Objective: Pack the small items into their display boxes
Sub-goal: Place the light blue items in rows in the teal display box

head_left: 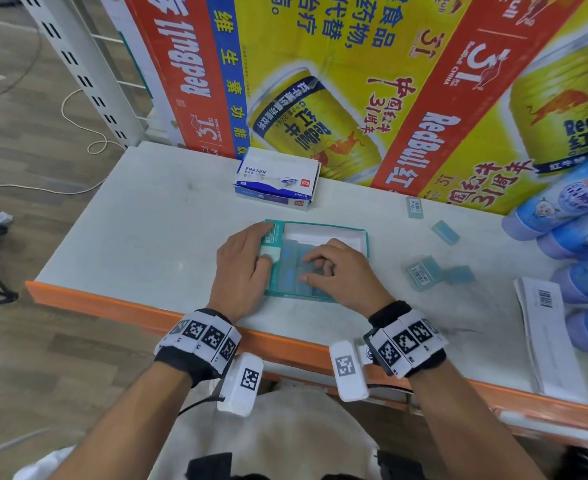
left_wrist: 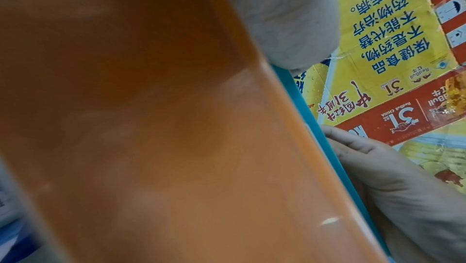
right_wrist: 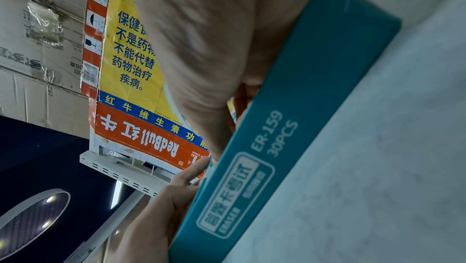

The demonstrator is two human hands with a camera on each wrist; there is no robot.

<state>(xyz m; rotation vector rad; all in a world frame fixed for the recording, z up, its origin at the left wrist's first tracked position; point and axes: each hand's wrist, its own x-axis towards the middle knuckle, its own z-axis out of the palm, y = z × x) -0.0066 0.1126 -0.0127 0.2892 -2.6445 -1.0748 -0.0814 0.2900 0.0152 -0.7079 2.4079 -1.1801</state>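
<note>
A teal display box (head_left: 362, 233) lies open in the middle of the white shelf, and translucent blue erasers (head_left: 287, 254) fill its near half. My left hand (head_left: 267, 242) lies flat on the box's left wall and flap and holds it still. My right hand (head_left: 304, 268) is curled over the erasers inside the box, thumb and forefinger pinching one of them. The right wrist view shows the box's teal side (right_wrist: 290, 127), printed "ER-159 30PCS". Several loose erasers (head_left: 424, 273) lie on the shelf to the right of the box.
A white and blue eraser box (head_left: 275, 180) stands behind the teal one, against a Red Bull carton (head_left: 372, 81). Blue bottles (head_left: 569, 202) are piled at the right, beside a barcoded paper stack (head_left: 545, 327). The shelf's orange front edge (head_left: 112, 303) runs under my wrists.
</note>
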